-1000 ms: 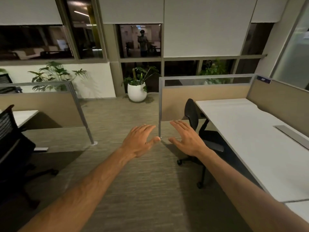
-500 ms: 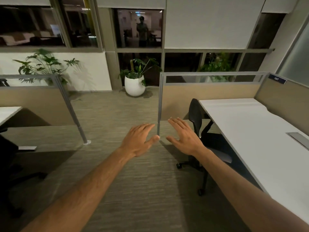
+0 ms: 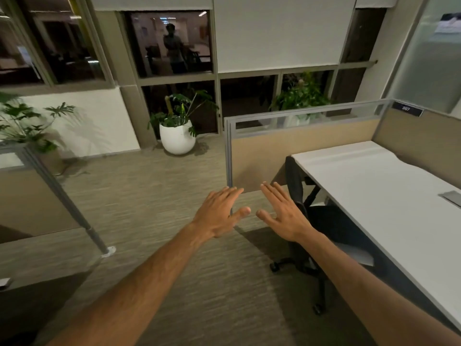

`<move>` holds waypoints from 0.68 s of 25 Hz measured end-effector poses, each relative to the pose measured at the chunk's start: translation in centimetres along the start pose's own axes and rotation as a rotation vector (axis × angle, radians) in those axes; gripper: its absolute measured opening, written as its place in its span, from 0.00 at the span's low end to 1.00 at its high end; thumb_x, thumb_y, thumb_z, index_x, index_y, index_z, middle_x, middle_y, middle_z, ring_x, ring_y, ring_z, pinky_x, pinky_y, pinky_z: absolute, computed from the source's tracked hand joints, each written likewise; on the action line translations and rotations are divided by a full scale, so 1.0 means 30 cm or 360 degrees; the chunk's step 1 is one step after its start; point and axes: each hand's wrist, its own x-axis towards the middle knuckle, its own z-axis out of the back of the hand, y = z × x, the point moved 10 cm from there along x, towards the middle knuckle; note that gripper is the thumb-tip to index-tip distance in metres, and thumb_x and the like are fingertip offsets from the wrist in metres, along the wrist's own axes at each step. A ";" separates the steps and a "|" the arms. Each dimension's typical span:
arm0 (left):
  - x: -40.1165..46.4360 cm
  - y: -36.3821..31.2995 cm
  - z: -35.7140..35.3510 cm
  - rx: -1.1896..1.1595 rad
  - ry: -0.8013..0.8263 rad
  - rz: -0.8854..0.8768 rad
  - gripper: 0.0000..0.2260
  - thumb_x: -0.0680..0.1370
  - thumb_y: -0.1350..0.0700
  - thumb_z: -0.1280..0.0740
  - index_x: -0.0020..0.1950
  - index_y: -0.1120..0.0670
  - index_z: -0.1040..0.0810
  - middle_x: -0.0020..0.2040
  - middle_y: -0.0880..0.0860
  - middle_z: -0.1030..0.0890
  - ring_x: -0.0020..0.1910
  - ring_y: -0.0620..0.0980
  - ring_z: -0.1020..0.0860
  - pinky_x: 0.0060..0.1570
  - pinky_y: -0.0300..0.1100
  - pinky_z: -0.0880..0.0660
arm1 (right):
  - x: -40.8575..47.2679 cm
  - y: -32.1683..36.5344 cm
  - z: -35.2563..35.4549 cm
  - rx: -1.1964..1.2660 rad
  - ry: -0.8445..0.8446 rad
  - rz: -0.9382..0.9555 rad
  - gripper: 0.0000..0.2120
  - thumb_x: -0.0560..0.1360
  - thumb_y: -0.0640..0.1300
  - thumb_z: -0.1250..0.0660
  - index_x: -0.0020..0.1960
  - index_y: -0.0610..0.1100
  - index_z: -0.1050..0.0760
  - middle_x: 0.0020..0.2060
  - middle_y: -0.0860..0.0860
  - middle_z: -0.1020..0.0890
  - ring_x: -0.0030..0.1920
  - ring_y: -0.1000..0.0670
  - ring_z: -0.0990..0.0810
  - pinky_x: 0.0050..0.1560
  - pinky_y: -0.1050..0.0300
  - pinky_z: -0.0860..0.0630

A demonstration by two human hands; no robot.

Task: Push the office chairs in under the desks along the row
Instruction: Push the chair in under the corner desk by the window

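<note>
Black office chair (image 3: 321, 221) sits at the near edge of a white desk (image 3: 389, 196), seat tucked partly under the top, backrest and wheeled base out over the carpet (image 3: 154, 196). Both arms reach forward — left hand (image 3: 219, 213) and right hand (image 3: 284, 213) held flat, fingers straight, gripping nothing, thumbs nearly meeting. A tan partition (image 3: 299, 151) closes the desk's far end; a potted plant (image 3: 177, 131) stands by the window.
</note>
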 end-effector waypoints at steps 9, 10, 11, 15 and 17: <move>0.560 0.225 -0.154 -0.0049 0.0160 -0.0093 0.36 0.80 0.29 0.53 0.83 0.48 0.43 0.83 0.51 0.41 0.81 0.49 0.46 0.79 0.53 0.51 | 0.446 -0.357 -0.102 -0.0026 0.0058 -0.0126 0.40 0.78 0.73 0.53 0.82 0.52 0.56 0.82 0.54 0.55 0.80 0.55 0.64 0.79 0.45 0.57; 0.656 0.249 -0.170 -0.0023 0.0177 -0.0104 0.36 0.81 0.29 0.53 0.83 0.48 0.44 0.83 0.51 0.41 0.82 0.48 0.47 0.80 0.53 0.52 | 0.524 -0.431 -0.108 -0.0021 0.0048 -0.0157 0.40 0.79 0.72 0.52 0.82 0.52 0.56 0.82 0.54 0.55 0.80 0.55 0.64 0.80 0.44 0.57; 0.719 0.259 -0.197 0.0015 0.0222 -0.0120 0.35 0.81 0.30 0.53 0.83 0.48 0.44 0.83 0.50 0.42 0.82 0.48 0.47 0.80 0.53 0.53 | 0.570 -0.480 -0.118 -0.0014 0.0073 -0.0190 0.40 0.79 0.71 0.52 0.82 0.51 0.57 0.82 0.54 0.56 0.80 0.55 0.64 0.80 0.43 0.57; 1.000 0.314 -0.220 0.0120 0.0278 -0.0211 0.35 0.82 0.30 0.53 0.84 0.47 0.47 0.84 0.50 0.45 0.82 0.48 0.50 0.79 0.51 0.59 | 0.752 -0.659 -0.125 -0.0041 0.0146 -0.0231 0.39 0.80 0.70 0.51 0.82 0.52 0.57 0.82 0.55 0.57 0.79 0.55 0.65 0.80 0.40 0.55; 1.144 0.326 -0.266 0.0071 0.0307 -0.0239 0.36 0.81 0.30 0.53 0.84 0.48 0.47 0.84 0.50 0.45 0.82 0.48 0.50 0.79 0.51 0.60 | 0.813 -0.764 -0.113 -0.0029 0.0161 -0.0302 0.38 0.81 0.68 0.50 0.82 0.52 0.57 0.82 0.55 0.56 0.80 0.54 0.65 0.80 0.40 0.55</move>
